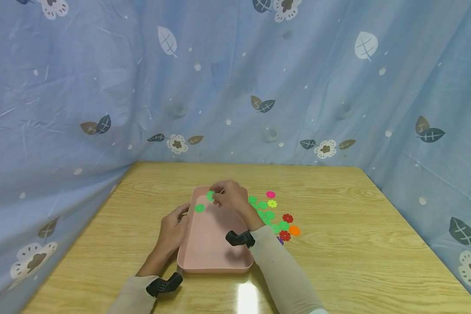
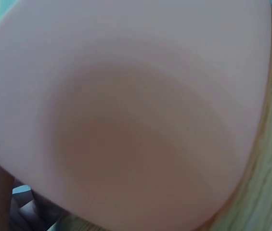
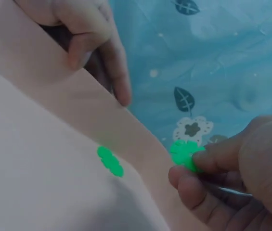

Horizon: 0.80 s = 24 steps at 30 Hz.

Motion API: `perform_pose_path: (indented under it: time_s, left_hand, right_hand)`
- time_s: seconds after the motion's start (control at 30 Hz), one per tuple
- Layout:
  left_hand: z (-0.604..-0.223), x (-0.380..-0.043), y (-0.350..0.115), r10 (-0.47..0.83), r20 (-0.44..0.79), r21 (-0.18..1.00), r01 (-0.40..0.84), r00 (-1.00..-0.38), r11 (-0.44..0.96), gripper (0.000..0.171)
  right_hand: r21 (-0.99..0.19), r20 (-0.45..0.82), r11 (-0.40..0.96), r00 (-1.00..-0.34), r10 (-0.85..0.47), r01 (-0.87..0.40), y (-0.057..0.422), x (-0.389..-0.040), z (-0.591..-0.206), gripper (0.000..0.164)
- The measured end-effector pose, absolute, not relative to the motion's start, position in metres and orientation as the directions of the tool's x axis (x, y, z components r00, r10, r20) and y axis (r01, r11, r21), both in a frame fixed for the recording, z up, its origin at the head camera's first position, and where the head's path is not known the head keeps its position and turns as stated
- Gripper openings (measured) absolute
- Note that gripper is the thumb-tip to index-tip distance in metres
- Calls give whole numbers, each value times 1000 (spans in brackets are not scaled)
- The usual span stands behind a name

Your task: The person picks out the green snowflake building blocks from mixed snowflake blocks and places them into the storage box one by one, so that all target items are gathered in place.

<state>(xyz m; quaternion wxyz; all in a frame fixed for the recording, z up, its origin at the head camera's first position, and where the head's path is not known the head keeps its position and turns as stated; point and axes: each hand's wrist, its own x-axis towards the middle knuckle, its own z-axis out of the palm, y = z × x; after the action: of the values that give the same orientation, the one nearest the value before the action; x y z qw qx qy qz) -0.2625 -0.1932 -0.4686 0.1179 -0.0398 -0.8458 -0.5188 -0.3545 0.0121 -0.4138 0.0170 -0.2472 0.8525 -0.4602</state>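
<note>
A shallow pink tray point(image 1: 216, 244) lies lengthwise before me on the wooden table. My right hand point(image 1: 229, 196) is over its far end, pinching a green notched, flower-shaped disc point(image 3: 184, 154) between thumb and fingers. Another green disc point(image 3: 110, 161) lies flat on the tray floor near the far left corner. At the tray's left side, my left hand point(image 1: 174, 229) holds the rim, its fingers along the outside of the wall. Close up, the pink wall fills most of the left wrist view.
Right of the tray lies a loose spread of discs, mostly green point(image 1: 269, 215), with red point(image 1: 288, 218), orange point(image 1: 294, 230), yellow point(image 1: 272, 203), pink point(image 1: 271, 194) and purple ones. My right forearm partly covers them. A blue patterned curtain point(image 1: 227, 87) hangs around the table point(image 1: 337, 244).
</note>
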Motion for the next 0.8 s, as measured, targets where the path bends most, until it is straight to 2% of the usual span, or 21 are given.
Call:
perform_pose_path:
  time_s: [0.3, 0.53, 0.8]
  left_hand:
    - [-471, -260, -191, -72, 246, 874, 189, -967, 448, 45]
    - [-471, -262, -191, -79, 238, 886, 183, -968, 426, 45]
    - [-469, -261, -192, -79, 228, 892, 176, -970, 416, 45]
  right_hand:
    - [-829, 198, 393, -865, -462, -399, 7, -353, -431, 28]
    - [-925, 85, 299, -895, -439, -235, 0, -352, -445, 27]
    - [-950, 34, 279, -935, -353, -140, 1, -355, -448, 25]
